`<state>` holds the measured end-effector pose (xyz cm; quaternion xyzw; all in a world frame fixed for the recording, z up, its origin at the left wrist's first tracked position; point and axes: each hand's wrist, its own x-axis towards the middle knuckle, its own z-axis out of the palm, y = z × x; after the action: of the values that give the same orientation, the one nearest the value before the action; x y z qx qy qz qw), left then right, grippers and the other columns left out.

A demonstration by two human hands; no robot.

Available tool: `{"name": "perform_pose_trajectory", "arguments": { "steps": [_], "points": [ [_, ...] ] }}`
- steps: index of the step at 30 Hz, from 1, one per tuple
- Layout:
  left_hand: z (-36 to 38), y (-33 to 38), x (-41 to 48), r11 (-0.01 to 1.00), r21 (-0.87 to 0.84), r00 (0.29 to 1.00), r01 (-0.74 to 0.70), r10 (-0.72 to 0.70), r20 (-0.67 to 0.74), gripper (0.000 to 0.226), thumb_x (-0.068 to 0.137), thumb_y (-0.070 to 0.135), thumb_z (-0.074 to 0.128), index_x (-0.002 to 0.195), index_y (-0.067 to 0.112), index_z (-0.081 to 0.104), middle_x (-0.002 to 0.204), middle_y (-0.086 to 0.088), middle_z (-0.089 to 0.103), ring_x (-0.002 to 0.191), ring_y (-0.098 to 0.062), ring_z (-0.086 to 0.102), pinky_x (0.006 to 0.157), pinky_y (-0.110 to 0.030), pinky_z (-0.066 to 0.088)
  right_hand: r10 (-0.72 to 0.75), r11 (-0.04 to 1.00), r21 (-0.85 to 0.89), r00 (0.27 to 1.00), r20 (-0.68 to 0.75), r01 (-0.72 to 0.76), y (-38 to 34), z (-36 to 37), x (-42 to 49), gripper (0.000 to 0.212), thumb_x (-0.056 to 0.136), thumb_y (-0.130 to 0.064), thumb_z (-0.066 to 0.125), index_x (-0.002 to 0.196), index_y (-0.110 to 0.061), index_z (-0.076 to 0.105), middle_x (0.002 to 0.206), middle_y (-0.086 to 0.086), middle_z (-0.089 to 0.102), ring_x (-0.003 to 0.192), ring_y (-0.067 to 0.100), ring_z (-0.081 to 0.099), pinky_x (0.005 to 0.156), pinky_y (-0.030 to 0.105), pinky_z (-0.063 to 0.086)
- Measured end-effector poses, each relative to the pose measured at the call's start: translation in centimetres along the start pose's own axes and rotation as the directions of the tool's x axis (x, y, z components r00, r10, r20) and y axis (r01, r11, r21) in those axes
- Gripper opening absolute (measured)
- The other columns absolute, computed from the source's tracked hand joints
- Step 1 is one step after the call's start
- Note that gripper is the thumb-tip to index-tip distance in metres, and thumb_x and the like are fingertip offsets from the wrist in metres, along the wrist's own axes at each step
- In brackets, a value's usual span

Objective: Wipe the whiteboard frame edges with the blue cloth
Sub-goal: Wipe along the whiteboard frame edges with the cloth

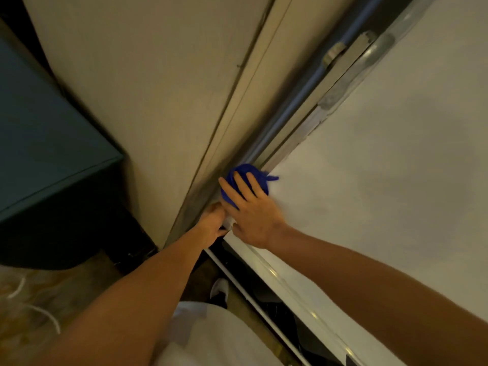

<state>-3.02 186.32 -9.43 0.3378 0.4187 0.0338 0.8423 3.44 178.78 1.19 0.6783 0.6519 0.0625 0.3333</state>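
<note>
Both forearms [137,294] reach to the whiteboard [369,186] corner. Fingers spread, the right hand [252,216] presses the cloth [244,173] on the side frame [286,143]; the left hand [212,223] grips the frame's corner. Mid-wipe, it seems; next, the cloth should slide up this edge.

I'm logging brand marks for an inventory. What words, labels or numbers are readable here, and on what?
None can be read. The whiteboard is blank. Its frame, the blue cloth under the right hand and the teal cabinet show no lettering in this dim, slightly blurred view.
</note>
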Motion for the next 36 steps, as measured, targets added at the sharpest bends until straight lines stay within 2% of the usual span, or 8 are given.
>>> {"name": "perform_pose_trajectory", "arguments": {
  "steps": [4, 7, 11, 17, 22, 27, 32, 36],
  "points": [
    [0.2, 0.0, 0.1, 0.994, -0.101, 0.999, 0.042, -0.045, -0.023, 0.024, 0.098, 0.038, 0.044, 0.114, 0.027, 0.058, 0.131, -0.008, 0.060, 0.101, -0.023, 0.059, 0.080, -0.040, 0.050, -0.028, 0.999, -0.021, 0.999, -0.028, 0.028, -0.4, 0.4, 0.5, 0.079, 0.087, -0.061, 0.043, 0.147, -0.011, 0.035, 0.156, 0.015, 0.028, 0.142, 0.042, 0.016, 0.116, 0.054, -0.002],
    [0.8, 1.1, 0.3, 0.995, -0.057, 0.995, 0.086, -0.088, -0.048, 0.035, 0.098, 0.048, 0.041, 0.109, 0.021, 0.059, 0.131, -0.008, 0.058, 0.111, -0.029, 0.058, 0.087, -0.043, 0.050, -0.074, 0.993, -0.096, 0.994, -0.074, 0.067, 1.8, -0.4, 0.2, 0.075, 0.090, -0.062, 0.039, 0.144, -0.010, 0.039, 0.151, 0.015, 0.037, 0.140, 0.041, 0.027, 0.118, 0.052, 0.003],
    [1.7, 1.9, 0.3, 0.989, 0.119, 0.986, 0.089, -0.071, -0.152, 0.059, 0.097, 0.057, 0.036, 0.140, 0.018, 0.047, 0.147, -0.011, 0.047, 0.130, -0.035, 0.046, 0.099, -0.050, 0.045, 0.033, 0.999, -0.034, 0.969, -0.246, -0.042, 5.0, -1.4, -0.8, 0.074, 0.091, -0.063, 0.033, 0.138, -0.007, 0.047, 0.147, 0.020, 0.043, 0.141, 0.042, 0.025, 0.118, 0.053, 0.003],
    [1.4, 1.6, 0.9, 0.989, 0.107, 0.994, -0.100, 0.096, 0.043, 0.054, 0.103, 0.044, 0.030, 0.148, 0.014, 0.037, 0.155, -0.008, 0.038, 0.141, -0.023, 0.039, 0.104, -0.028, 0.041, 0.066, 0.996, -0.063, 0.997, -0.047, -0.069, 1.5, 0.5, -0.3, 0.091, 0.084, -0.073, 0.036, 0.153, -0.016, 0.019, 0.162, 0.014, 0.007, 0.146, 0.043, -0.006, 0.112, 0.059, -0.020],
    [-0.4, 1.7, 1.3, 0.923, 0.353, 0.984, -0.153, 0.174, -0.026, 0.050, 0.096, 0.043, 0.047, 0.132, 0.009, 0.057, 0.138, -0.014, 0.056, 0.126, -0.031, 0.052, 0.111, -0.047, 0.038, 0.124, 0.973, -0.189, 0.990, -0.066, -0.135, 4.5, -0.4, 0.1, 0.096, 0.085, -0.073, 0.036, 0.154, -0.013, 0.008, 0.162, 0.015, -0.004, 0.146, 0.041, -0.012, 0.111, 0.058, -0.021],
    [0.5, 3.7, 1.1, 0.725, 0.648, 0.961, -0.232, 0.274, 0.038, 0.057, 0.092, 0.038, 0.058, 0.144, 0.020, 0.044, 0.147, -0.005, 0.047, 0.133, -0.028, 0.046, 0.110, -0.039, 0.035, 0.291, 0.928, -0.163, 0.925, -0.243, -0.335, 8.6, -3.1, -0.6, 0.099, 0.079, -0.078, 0.039, 0.149, -0.009, 0.028, 0.162, 0.017, 0.004, 0.146, 0.041, -0.009, 0.114, 0.060, -0.014],
    [2.4, 3.6, 1.1, 0.505, 0.779, 0.909, -0.372, 0.367, 0.197, 0.065, 0.084, 0.021, 0.068, 0.143, 0.017, 0.041, 0.146, -0.008, 0.048, 0.129, -0.029, 0.049, 0.105, -0.037, 0.041, 0.171, 0.975, -0.134, 0.983, -0.070, -0.179, 4.2, -1.3, 1.6, 0.078, 0.089, -0.052, 0.051, 0.150, -0.010, 0.027, 0.162, 0.015, 0.004, 0.146, 0.039, -0.011, 0.112, 0.056, -0.019],
    [1.6, 4.6, 0.6, 0.461, 0.825, 0.940, -0.326, 0.247, 0.233, 0.081, 0.079, 0.022, 0.066, 0.150, 0.025, 0.029, 0.149, -0.006, 0.044, 0.127, -0.027, 0.050, 0.100, -0.035, 0.046, 0.190, 0.957, -0.186, 0.967, -0.171, -0.221, 7.6, -3.1, 2.1, 0.070, 0.089, -0.056, 0.049, 0.143, -0.011, 0.042, 0.156, 0.017, 0.028, 0.147, 0.039, 0.003, 0.114, 0.058, -0.016]
  ]
}}
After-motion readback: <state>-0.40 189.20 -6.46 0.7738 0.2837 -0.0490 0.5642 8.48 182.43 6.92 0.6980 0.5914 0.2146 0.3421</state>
